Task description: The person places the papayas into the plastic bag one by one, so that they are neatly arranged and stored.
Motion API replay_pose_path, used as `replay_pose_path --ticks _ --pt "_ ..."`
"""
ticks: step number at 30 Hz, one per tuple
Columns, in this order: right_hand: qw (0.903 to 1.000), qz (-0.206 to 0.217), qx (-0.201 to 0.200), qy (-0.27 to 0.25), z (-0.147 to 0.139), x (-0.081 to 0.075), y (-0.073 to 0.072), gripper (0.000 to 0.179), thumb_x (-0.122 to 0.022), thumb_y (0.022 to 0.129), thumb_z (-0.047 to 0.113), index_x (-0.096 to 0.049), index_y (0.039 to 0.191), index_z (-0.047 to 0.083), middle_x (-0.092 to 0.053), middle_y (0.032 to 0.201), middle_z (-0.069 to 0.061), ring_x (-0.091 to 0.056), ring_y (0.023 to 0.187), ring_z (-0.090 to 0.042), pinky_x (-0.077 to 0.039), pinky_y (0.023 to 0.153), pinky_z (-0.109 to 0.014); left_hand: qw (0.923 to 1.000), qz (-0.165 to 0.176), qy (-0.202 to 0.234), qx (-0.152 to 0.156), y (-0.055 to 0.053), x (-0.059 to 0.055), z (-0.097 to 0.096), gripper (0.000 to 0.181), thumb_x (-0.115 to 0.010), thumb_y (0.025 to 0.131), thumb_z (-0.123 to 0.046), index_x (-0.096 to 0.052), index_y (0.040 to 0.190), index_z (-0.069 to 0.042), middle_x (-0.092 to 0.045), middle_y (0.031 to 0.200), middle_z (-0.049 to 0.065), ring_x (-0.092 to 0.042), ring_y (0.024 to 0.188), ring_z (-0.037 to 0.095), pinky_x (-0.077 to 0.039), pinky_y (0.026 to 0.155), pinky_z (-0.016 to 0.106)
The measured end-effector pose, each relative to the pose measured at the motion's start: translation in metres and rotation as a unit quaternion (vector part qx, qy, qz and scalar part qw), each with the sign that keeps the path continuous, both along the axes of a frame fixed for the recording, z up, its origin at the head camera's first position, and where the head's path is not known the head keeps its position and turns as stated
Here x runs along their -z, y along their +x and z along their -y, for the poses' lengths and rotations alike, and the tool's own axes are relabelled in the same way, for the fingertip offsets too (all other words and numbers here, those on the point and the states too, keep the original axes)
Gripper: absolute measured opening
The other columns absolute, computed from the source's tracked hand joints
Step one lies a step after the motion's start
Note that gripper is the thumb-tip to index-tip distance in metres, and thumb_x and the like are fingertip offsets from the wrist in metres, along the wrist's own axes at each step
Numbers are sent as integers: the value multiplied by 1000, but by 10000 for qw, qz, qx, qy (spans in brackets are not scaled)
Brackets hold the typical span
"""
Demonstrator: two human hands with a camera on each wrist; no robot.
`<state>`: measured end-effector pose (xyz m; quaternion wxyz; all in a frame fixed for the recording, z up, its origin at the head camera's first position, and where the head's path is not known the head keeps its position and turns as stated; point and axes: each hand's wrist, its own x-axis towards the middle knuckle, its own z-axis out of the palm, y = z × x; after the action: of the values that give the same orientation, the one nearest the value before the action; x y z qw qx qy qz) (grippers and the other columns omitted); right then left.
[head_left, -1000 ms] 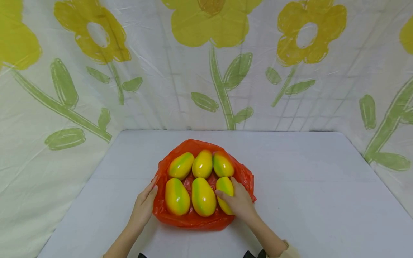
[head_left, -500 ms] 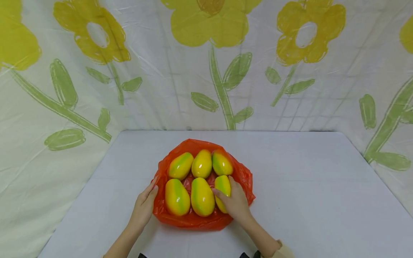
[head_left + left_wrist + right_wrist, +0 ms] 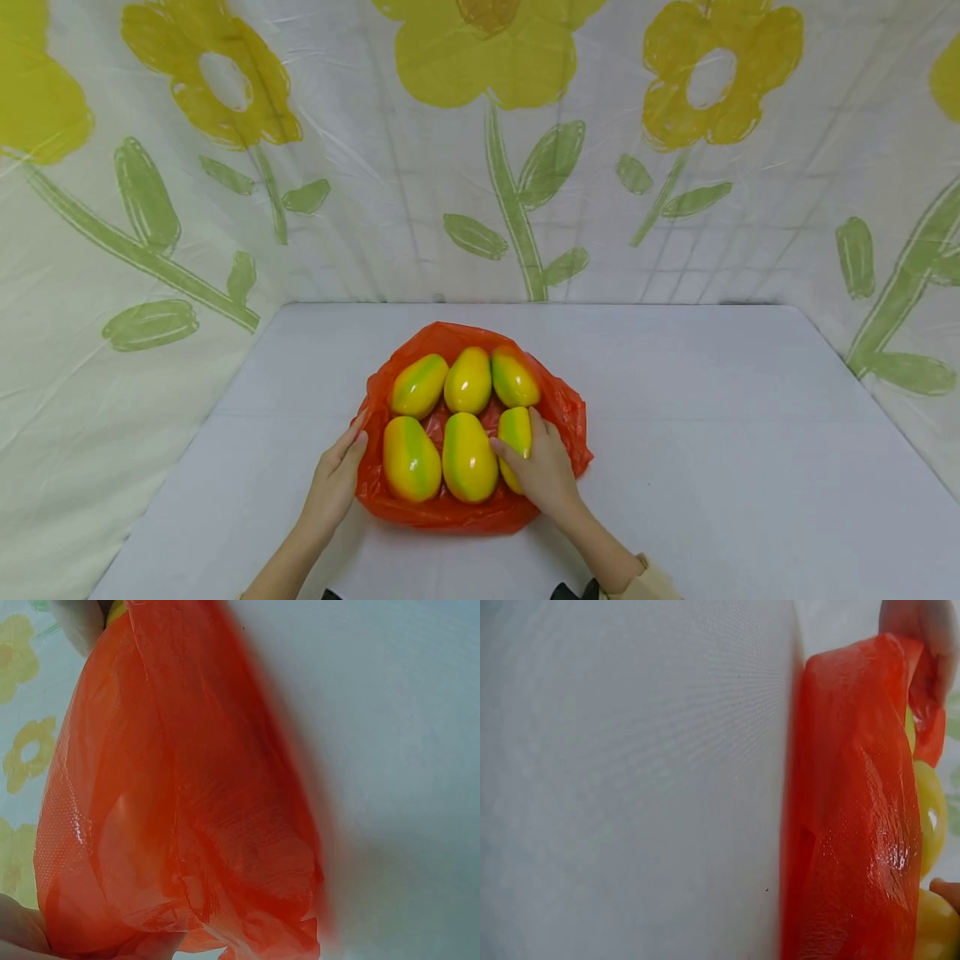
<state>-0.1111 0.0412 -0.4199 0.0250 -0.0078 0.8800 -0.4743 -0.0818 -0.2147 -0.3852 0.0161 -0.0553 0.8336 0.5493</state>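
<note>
A red plastic bag (image 3: 491, 521) lies with its mouth spread wide, holding several yellow-green mangoes in two rows. My left hand (image 3: 336, 479) holds the bag's left rim; in the right wrist view that hand (image 3: 934, 637) has red plastic between thumb and fingers. At the front right, my right hand (image 3: 551, 475) grips a mango (image 3: 513, 433), which it partly covers. Beside it is the front middle mango (image 3: 470, 458). The left wrist view is mostly the bag's side (image 3: 187, 772), with the left hand (image 3: 22, 930) at the lower corner.
The bag stands on a white-covered table (image 3: 712, 433), left of the middle. A pale cloth (image 3: 592, 233) printed with yellow flowers hangs behind and along both sides.
The right hand and the mango it grips have shifted slightly left, towards the front middle mango. The bag's right edge has drawn in a little. The left hand stays at the rim.
</note>
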Motion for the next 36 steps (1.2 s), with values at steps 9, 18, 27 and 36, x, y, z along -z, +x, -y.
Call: replay_pose_path --ticks 9,18,27,36 --pt "9998 138 -102 118 0 -3 0 85 -66 90 43 -29 147 -8 -40 138 -30 -48 119 -43 -50 91 -57 10000 40 -67 -33 -1 0 0 51 -36 107 -21 -27 150 4 -25 154 25 -19 144 41 -21 114 53" --pt "9988 262 -286 283 -4 -6 1 88 -65 89 43 -25 149 -8 -36 145 -28 -45 125 -42 -48 95 -57 9998 17 -194 -34 -1 -1 -1 55 -43 105 -22 -26 150 5 -24 154 27 -21 143 43 -25 112 54" --pt "9986 258 -396 240 -4 -6 1 89 -65 89 43 -25 149 -8 -35 146 -28 -43 128 -42 -46 97 -57 9999 90 -133 -13 -2 0 -1 57 -45 104 -22 -24 151 3 -21 155 27 -17 144 42 -23 113 55" --pt "9981 238 -302 484 -6 -10 3 90 -66 88 46 -25 150 -5 -34 149 -25 -41 130 -40 -47 95 -57 9999 -86 -55 -20 1 -1 0 58 -48 103 -21 -26 151 2 -27 155 22 -23 143 39 -27 112 51"
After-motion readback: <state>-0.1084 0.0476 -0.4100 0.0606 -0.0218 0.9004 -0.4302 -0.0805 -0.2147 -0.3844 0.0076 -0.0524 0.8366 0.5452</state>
